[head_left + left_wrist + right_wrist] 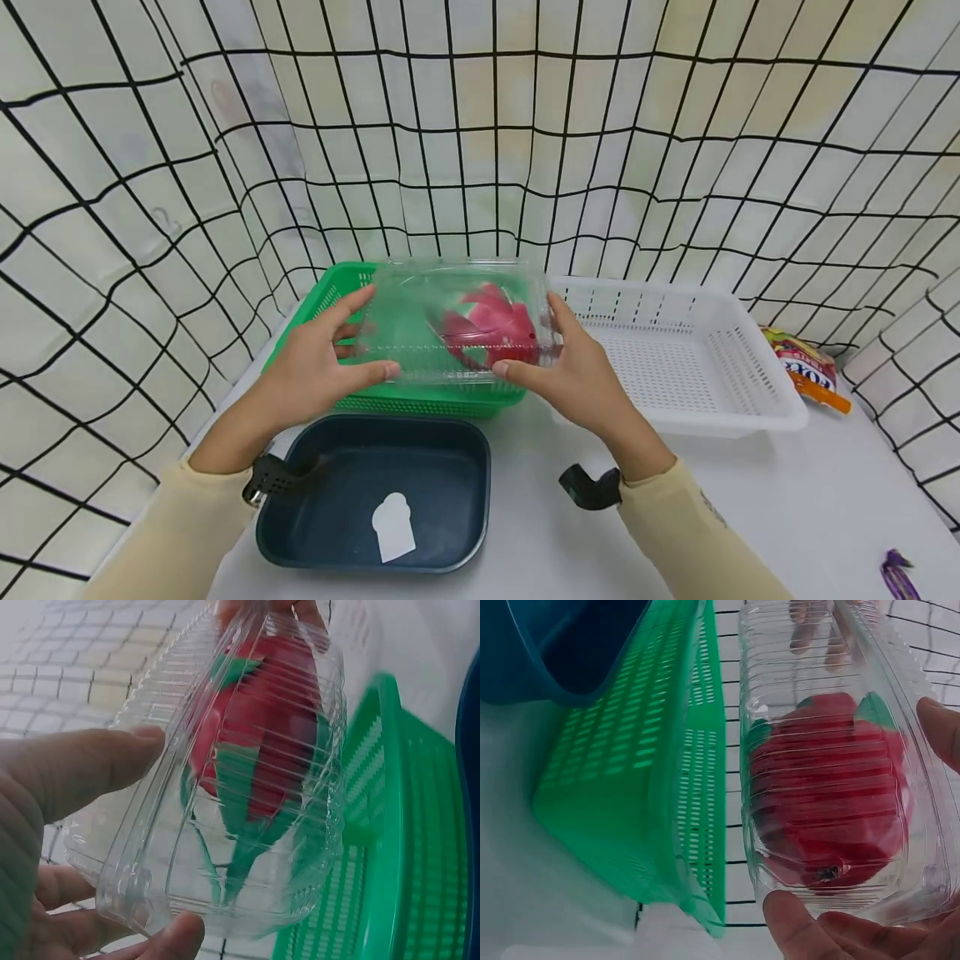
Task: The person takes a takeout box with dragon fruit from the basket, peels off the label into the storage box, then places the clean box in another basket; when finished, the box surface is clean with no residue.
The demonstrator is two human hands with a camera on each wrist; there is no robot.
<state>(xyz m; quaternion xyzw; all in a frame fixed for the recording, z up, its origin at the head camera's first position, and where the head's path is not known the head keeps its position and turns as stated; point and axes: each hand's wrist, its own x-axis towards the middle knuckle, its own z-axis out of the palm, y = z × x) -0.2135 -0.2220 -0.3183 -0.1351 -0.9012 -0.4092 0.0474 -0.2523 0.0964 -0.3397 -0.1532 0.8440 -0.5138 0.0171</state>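
Both hands hold up a clear plastic clamshell box (pixel 408 321) over the green basket (pixel 480 408), its lid down. Inside lies a red dragon fruit (pixel 491 321) with green leaf tips, toward the box's right end. My left hand (pixel 315 358) grips the left end, thumb on the near side and fingers round the far side. The right hand (pixel 573 371) grips the other end in the same way. In the right wrist view, the ribbed wall of the box covers the dragon fruit (pixel 832 802).
In front of the green basket is a dark blue tray (pixel 390 450) with a white paper cutout (pixel 393 527) in it. A white basket (pixel 675 358) stands to the right, a colourful snack packet (pixel 806 367) beyond it. A purple wrapped candy (pixel 897 575) lies near right. Black netting (pixel 495 125) encloses the table.
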